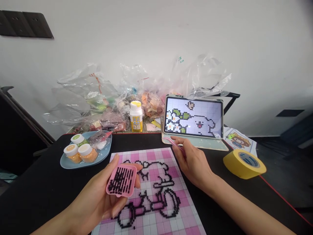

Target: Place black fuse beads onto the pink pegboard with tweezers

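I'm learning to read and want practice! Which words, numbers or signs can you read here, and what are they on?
I can't read any for certain:
White bottle: label print too small.
Yellow tape roll: dark marks inside its ring, too blurred.
Jar lids: faint marks, too small.
Left plastic bag: red marks, unreadable.
Right plastic bag: green mark, too blurred.

soft, even light; pale wall bright; glints on clear bags; tablet screen glowing; edges stretched, right side blurry
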The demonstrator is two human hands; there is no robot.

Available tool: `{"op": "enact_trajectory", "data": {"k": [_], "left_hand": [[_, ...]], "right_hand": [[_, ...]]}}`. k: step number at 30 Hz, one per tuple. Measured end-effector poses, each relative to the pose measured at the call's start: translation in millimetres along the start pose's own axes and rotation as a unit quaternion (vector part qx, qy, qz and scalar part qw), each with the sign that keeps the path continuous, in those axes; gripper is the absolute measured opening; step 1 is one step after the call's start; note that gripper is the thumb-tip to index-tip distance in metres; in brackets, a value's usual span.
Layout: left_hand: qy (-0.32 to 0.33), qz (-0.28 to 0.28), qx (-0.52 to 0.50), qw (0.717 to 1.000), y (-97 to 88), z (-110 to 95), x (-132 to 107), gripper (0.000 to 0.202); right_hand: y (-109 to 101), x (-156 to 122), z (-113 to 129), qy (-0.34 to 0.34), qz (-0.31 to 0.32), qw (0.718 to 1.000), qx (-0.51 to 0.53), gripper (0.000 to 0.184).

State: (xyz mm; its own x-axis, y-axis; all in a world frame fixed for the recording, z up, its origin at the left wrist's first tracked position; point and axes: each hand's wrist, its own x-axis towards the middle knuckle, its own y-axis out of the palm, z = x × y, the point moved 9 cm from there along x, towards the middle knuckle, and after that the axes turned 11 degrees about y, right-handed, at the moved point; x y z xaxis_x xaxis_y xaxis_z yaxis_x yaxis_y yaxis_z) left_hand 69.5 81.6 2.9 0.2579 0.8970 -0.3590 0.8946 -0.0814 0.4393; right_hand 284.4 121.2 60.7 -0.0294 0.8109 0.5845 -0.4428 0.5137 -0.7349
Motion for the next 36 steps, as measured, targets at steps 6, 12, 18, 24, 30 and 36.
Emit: {"op": "enact_trajectory", "data": {"k": [6,12,18,24,30,36], "left_hand": [[-0.001,-0.01,0.018,1.0,-0.3,-0.4,-1.1,0.047],[0.004,-0.001,0.022,1.0,1.8,-1.7,-5.5,0.05],[0.001,0.011,0.008,1.0,2.4,-0.1,-5.1,0.047],[-0.013,0.009,-0.009,1.0,2.6,0.9,-5.9,0.05],[-0.011,0.018,-0.006,1.0,3.6,0.1,-4.1,0.055],[0.017,0.015,0.001,1.0,4.1,-5.4,-4.0,0.053]], "right_hand": [[0.0,11.0,-30.0,0.077,-0.018,0.996,-0.051,0.03],[11.5,17.0,-53.1,0.137,0.002,0.986,-0.098,0.033],[33.3,21.0,-59.2,0.146,0.062,0.978,-0.135,0.029],[37.9,36.9,-62.3,0.152,0.097,0.968,-0.173,0.029],[32.0,58.2,-65.0,0.155,0.103,0.964,-0.189,0.033],[27.7,74.2,-68.6,0.152,0.094,0.966,-0.189,0.034]]}}
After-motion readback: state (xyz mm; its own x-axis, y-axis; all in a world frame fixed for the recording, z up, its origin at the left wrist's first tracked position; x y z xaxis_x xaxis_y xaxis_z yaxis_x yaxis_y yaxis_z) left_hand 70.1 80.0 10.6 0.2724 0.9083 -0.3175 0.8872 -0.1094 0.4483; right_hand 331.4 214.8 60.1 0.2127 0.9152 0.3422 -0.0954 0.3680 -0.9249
